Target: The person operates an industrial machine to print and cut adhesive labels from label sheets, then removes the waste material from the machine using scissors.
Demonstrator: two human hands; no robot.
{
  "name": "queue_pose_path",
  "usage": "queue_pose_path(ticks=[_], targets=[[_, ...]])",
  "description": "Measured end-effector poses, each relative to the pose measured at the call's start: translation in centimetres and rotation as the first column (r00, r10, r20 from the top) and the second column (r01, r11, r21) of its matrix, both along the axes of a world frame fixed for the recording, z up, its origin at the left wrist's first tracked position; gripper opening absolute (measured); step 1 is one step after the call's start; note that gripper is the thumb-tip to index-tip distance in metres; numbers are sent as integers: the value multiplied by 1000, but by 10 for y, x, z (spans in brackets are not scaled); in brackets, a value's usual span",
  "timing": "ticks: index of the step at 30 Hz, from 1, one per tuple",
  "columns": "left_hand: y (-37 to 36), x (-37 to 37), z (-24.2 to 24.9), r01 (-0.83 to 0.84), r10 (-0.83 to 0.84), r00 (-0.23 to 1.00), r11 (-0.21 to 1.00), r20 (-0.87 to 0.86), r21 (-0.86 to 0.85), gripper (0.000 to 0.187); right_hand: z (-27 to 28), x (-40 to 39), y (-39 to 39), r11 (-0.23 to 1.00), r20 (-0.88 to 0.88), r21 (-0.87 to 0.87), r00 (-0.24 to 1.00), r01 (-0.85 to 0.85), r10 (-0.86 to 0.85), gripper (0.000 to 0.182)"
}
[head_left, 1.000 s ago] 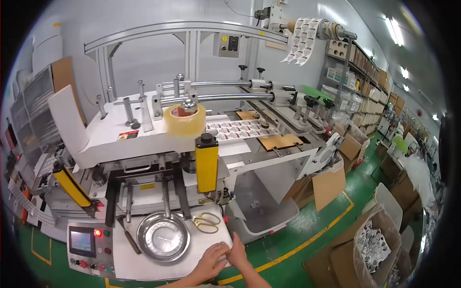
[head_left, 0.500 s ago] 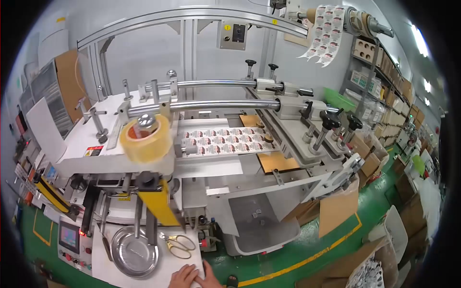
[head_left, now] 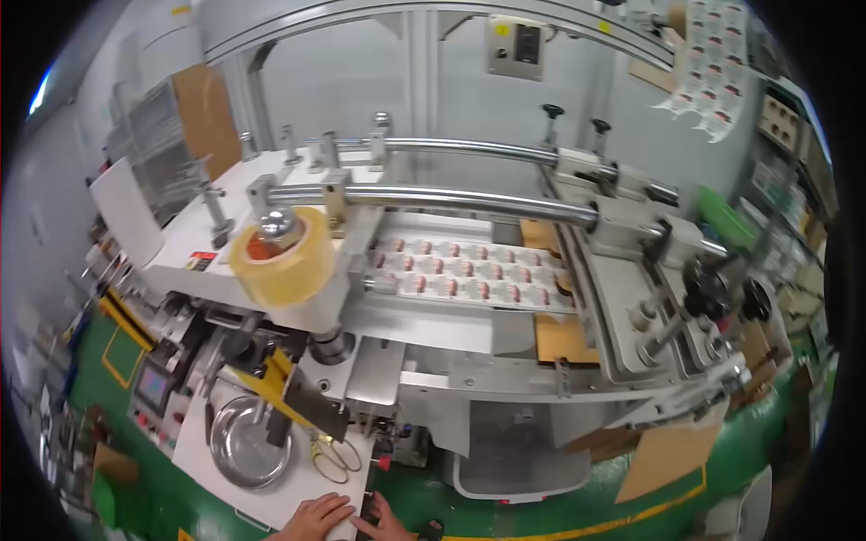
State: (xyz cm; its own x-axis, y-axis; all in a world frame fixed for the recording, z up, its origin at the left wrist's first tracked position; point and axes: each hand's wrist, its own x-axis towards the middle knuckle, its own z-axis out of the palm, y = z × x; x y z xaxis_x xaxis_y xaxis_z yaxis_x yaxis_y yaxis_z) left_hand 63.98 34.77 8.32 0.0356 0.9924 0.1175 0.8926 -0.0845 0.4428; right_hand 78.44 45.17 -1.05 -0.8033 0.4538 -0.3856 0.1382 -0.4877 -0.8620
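My left hand lies on the white tabletop near its front edge, fingers stretched out. Just right of it, at the table's corner, is my right hand, its thumb and fingers apart. Neither hand shows anything in its grasp. Beyond them lie scissors with gold-coloured handles, their blades partly hidden under a machine part. A round shiny metal dish sits to the left of the scissors.
A machine carries a strip of printed labels across its bed. A roll of clear yellowish tape sits around a metal knob. Below stands a grey bin. A control panel with a screen is at the left; cardboard leans at the right.
The camera view has turned, so the machine appears further right and tilted. My hands, overlapping before, are now slightly apart. The dish and scissors stay on the tabletop.
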Motion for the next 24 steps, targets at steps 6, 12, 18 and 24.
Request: queue_pose_path(ticks=[6,12,18,24], targets=[[8,30,-1,-144,159,946,987,-283,71,59,-3,21,13,869,-131,-487,991,-92,31,91],[2,35,-30,-283,229,921,949,-315,-139,71,-43,12,19,839,-247,450,860,-307,447,80],[5,36,-24,-323,335,918,942,211,-89,62,-53,20,18,949,-180,-144,950,-281,255,68],[7,27,-50,-411,538,789,822,297,-394,41,-14,12,39,911,-64,-266,949,-314,308,61]])
